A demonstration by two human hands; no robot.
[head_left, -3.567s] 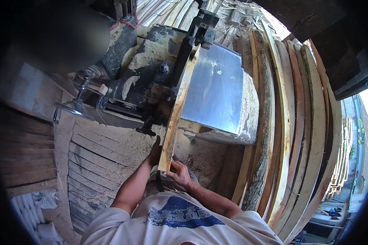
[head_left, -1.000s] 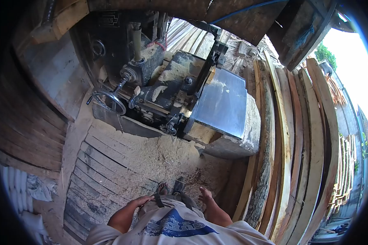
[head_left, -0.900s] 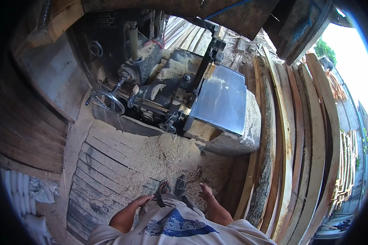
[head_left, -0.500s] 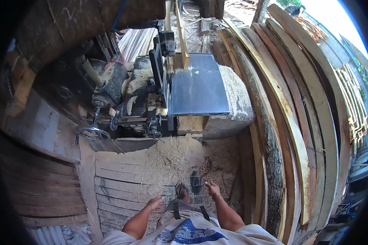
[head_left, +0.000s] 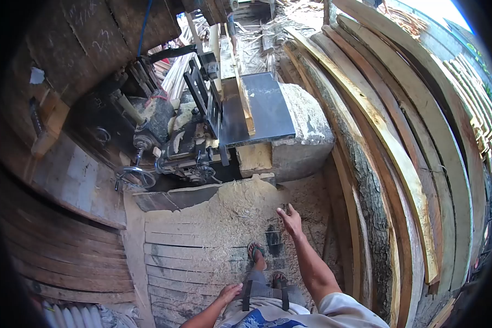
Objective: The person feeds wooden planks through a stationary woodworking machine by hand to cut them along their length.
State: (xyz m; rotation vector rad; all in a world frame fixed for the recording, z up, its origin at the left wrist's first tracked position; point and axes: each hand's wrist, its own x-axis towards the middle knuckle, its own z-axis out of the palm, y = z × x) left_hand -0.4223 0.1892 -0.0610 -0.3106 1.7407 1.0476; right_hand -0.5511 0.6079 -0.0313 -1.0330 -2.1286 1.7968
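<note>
My right hand reaches forward over the sawdust-covered floor, thumb and fingers apart, holding nothing. Low by my thigh is my left hand, its fingers loosely stretched out and empty. Ahead of both hands stands a saw machine with a dark metal table. A long, narrow wood strip lies on that table, its near end pointing at me. Left of the strip rises a black upright guide frame. Neither hand touches the strip or the machine.
A metal handwheel sticks out at the machine's left. Sawdust is heaped before its base. Long rough boards lean in a row along my right. Stacked planks lie at lower left. In the background, part of a person's leg shows.
The wood strip has slid toward me across the saw table. My right hand has reached forward, while my left hand has dropped back toward my body. I have stepped and my view has shifted.
</note>
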